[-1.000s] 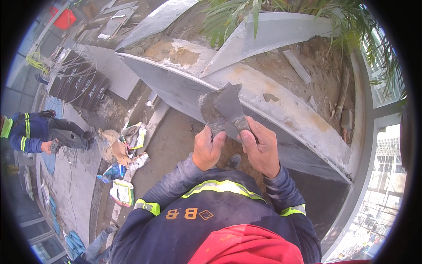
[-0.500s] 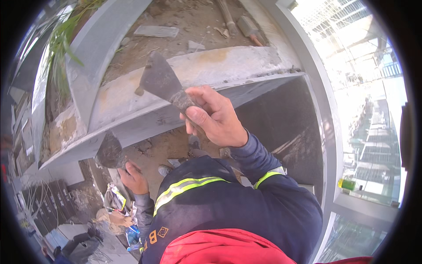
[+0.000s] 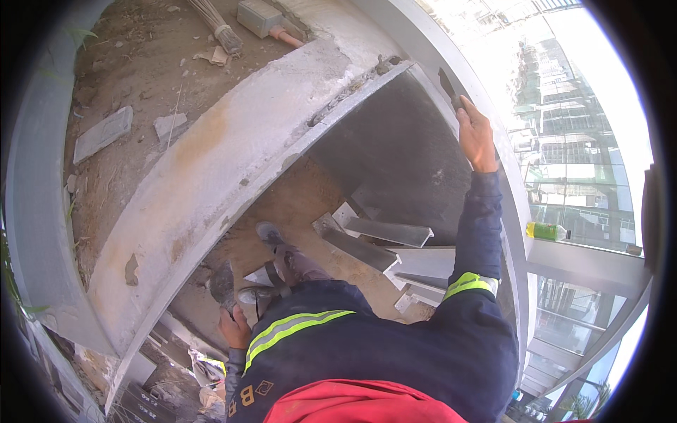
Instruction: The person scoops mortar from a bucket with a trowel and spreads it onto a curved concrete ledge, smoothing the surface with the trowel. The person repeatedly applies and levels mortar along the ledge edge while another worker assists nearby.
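Observation:
My right hand (image 3: 477,141) reaches up and to the right, closed round the handle of a putty knife (image 3: 447,87). That knife's dark blade points up and left, seen nearly edge-on beside the curved pale metal frame (image 3: 511,162). Low on the left, my left hand (image 3: 234,330) is closed on a trowel (image 3: 221,283). The trowel's blade points upward and looks coated with grey material; its handle is mostly hidden in my fingers. A pale, stained masonry ledge (image 3: 211,148) runs diagonally past both hands, with a dark panel (image 3: 402,155) below its right end.
Behind the ledge, bare soil holds a stick bundle (image 3: 215,28), a grey box (image 3: 258,18) and flat stone pieces (image 3: 103,134). Metal channel pieces (image 3: 388,229) lie on the ground near my legs. A green-labelled bottle (image 3: 547,231) sits on the frame at right.
My right hand has swung from the middle out to the right, taking the putty knife with it. The view has turned rightward. My left hand still holds the trowel low.

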The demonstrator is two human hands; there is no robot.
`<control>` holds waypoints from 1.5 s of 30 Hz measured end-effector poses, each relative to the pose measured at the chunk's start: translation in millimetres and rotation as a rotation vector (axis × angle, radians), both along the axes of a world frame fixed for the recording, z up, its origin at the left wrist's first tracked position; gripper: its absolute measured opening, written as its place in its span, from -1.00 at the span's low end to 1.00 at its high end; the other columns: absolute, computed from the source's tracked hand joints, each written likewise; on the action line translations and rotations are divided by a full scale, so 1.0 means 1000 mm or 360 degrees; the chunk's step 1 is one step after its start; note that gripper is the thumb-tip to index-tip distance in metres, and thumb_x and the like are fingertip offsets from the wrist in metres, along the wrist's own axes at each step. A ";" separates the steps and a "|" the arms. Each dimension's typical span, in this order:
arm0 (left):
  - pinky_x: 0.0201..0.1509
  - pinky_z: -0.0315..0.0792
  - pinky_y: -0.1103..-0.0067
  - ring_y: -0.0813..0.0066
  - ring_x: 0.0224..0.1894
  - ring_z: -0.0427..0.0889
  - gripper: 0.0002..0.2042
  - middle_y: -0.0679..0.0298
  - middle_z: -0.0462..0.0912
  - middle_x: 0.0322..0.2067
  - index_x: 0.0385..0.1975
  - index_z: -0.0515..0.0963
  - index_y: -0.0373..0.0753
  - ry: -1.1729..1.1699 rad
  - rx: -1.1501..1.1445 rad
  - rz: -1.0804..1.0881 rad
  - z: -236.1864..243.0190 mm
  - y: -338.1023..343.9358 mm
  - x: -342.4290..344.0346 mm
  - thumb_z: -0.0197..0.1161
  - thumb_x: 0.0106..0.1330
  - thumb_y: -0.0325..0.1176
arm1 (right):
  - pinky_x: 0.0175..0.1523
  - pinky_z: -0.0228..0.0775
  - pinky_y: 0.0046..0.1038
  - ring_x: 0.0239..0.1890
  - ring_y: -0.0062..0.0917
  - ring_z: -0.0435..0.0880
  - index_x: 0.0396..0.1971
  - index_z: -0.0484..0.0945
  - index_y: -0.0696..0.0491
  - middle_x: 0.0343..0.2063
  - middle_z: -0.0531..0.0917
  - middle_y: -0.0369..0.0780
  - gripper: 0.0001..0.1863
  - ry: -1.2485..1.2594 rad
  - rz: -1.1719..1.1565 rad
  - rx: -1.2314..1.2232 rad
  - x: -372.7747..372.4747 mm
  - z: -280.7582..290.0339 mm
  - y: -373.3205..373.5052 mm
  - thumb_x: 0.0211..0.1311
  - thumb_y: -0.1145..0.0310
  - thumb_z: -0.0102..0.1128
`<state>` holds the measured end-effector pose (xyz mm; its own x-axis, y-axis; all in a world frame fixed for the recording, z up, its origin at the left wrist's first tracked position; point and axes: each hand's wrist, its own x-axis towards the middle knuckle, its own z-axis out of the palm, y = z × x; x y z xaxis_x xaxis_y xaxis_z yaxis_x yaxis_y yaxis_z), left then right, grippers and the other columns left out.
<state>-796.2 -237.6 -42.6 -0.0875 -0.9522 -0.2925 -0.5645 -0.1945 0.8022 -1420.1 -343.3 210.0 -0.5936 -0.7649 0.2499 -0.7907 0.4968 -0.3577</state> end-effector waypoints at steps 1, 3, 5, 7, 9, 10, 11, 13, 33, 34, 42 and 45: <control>-0.47 0.40 0.27 0.16 -0.60 0.59 -0.75 0.10 0.57 -0.63 -0.32 0.45 -0.34 0.0003 0.0047 -0.0032 0.002 -0.007 -0.007 0.12 0.50 -0.25 | 0.36 0.34 -0.29 0.26 -0.10 0.58 0.27 0.50 0.22 0.14 0.62 0.14 -0.52 0.0011 0.0017 0.0001 -0.006 -0.007 -0.006 0.43 0.32 0.04; -0.47 0.40 0.27 0.17 -0.60 0.60 -0.75 0.10 0.56 -0.63 -0.31 0.45 -0.34 0.0005 0.0141 -0.0095 0.003 -0.017 -0.017 0.11 0.50 -0.24 | 0.30 0.38 -0.26 0.20 -0.07 0.61 0.25 0.53 0.16 0.08 0.65 0.11 -0.53 0.0051 0.0035 0.0035 -0.015 -0.016 -0.017 0.43 0.31 0.06; -0.48 0.39 0.28 0.18 -0.60 0.59 -0.74 0.09 0.56 -0.63 -0.32 0.45 -0.34 0.0015 0.0193 -0.0122 -0.001 -0.023 -0.021 0.10 0.50 -0.24 | 0.26 0.40 -0.24 0.14 -0.07 0.64 0.25 0.55 0.13 0.02 0.67 0.09 -0.55 0.0104 0.0051 0.0101 -0.020 -0.020 -0.029 0.44 0.30 0.07; -0.47 0.40 0.28 0.19 -0.61 0.59 -0.74 0.09 0.56 -0.62 -0.31 0.45 -0.34 0.0017 0.0245 -0.0137 -0.005 -0.024 -0.021 0.09 0.50 -0.24 | 0.20 0.42 -0.22 0.07 -0.09 0.65 0.23 0.57 0.09 -0.05 0.68 0.06 -0.56 0.0198 0.0092 0.0208 -0.021 -0.019 -0.044 0.43 0.29 0.08; -0.47 0.40 0.29 0.20 -0.61 0.59 -0.74 0.10 0.57 -0.62 -0.31 0.44 -0.34 0.0026 0.0281 -0.0150 -0.009 -0.027 -0.023 0.08 0.51 -0.23 | 0.16 0.44 -0.21 0.02 -0.10 0.66 0.22 0.59 0.06 -0.10 0.68 0.05 -0.58 0.0269 0.0127 0.0276 -0.024 -0.018 -0.053 0.43 0.28 0.09; -0.47 0.40 0.29 0.20 -0.61 0.59 -0.73 0.10 0.57 -0.62 -0.31 0.44 -0.34 0.0029 0.0306 -0.0139 -0.011 -0.026 -0.024 0.08 0.51 -0.23 | 0.14 0.44 -0.21 0.01 -0.09 0.66 0.21 0.59 0.04 -0.12 0.67 0.05 -0.58 0.0289 0.0143 0.0300 -0.026 -0.019 -0.056 0.43 0.28 0.09; -0.47 0.40 0.29 0.21 -0.61 0.60 -0.73 0.10 0.56 -0.62 -0.31 0.44 -0.34 0.0030 0.0324 -0.0128 -0.012 -0.026 -0.026 0.08 0.51 -0.22 | 0.13 0.44 -0.20 0.00 -0.09 0.65 0.21 0.60 0.02 -0.13 0.67 0.05 -0.59 0.0306 0.0157 0.0317 -0.029 -0.019 -0.058 0.42 0.28 0.10; -0.47 0.40 0.29 0.21 -0.60 0.60 -0.73 0.11 0.56 -0.62 -0.30 0.44 -0.34 0.0029 0.0340 -0.0125 -0.014 -0.027 -0.028 0.08 0.51 -0.22 | 0.13 0.45 -0.21 0.00 -0.09 0.65 0.21 0.61 -0.01 -0.13 0.67 0.04 -0.59 0.0329 0.0142 0.0356 -0.033 -0.022 -0.061 0.42 0.28 0.10; -0.49 0.39 0.33 0.26 -0.62 0.57 -0.72 0.15 0.52 -0.65 -0.31 0.43 -0.31 0.0074 0.0348 -0.0044 -0.026 -0.031 -0.029 0.06 0.53 -0.20 | 0.14 0.44 -0.22 0.00 -0.10 0.65 0.21 0.60 0.03 -0.08 0.65 0.04 -0.59 0.0370 0.0222 0.0682 -0.027 0.007 -0.059 0.39 0.39 0.11; -0.49 0.39 0.33 0.26 -0.62 0.57 -0.72 0.15 0.52 -0.65 -0.31 0.43 -0.31 0.0072 0.0347 -0.0039 -0.026 -0.030 -0.030 0.06 0.53 -0.20 | 0.13 0.44 -0.20 -0.01 -0.10 0.65 0.18 0.63 0.00 -0.11 0.66 0.04 -0.60 0.0385 0.0209 0.0674 -0.030 0.012 -0.063 0.38 0.36 0.11; -0.49 0.39 0.32 0.26 -0.62 0.57 -0.71 0.15 0.51 -0.66 -0.30 0.42 -0.31 0.0055 0.0352 -0.0088 -0.029 -0.027 -0.031 0.06 0.54 -0.18 | 0.07 0.47 -0.15 -0.08 -0.04 0.68 0.11 0.68 -0.02 -0.21 0.69 0.06 -0.63 0.0678 0.0212 0.0823 -0.021 0.012 -0.109 0.40 0.24 0.09; -0.51 0.36 0.39 0.38 -0.64 0.51 -0.70 0.24 0.49 -0.67 -0.29 0.45 -0.30 0.0068 0.0359 -0.0066 -0.030 -0.026 -0.033 0.05 0.54 -0.16 | 0.08 0.48 -0.13 -0.04 -0.04 0.68 0.08 0.69 -0.04 -0.20 0.70 0.03 -0.63 0.0770 0.0173 0.1005 -0.010 0.017 -0.122 0.39 0.22 0.09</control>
<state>-828.8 -263.9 -72.9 -0.1424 -0.8585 -0.4926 -0.5423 -0.3487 0.7644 -1429.8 -465.1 226.8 -0.4443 -0.8950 -0.0390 -0.8418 0.4022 0.3600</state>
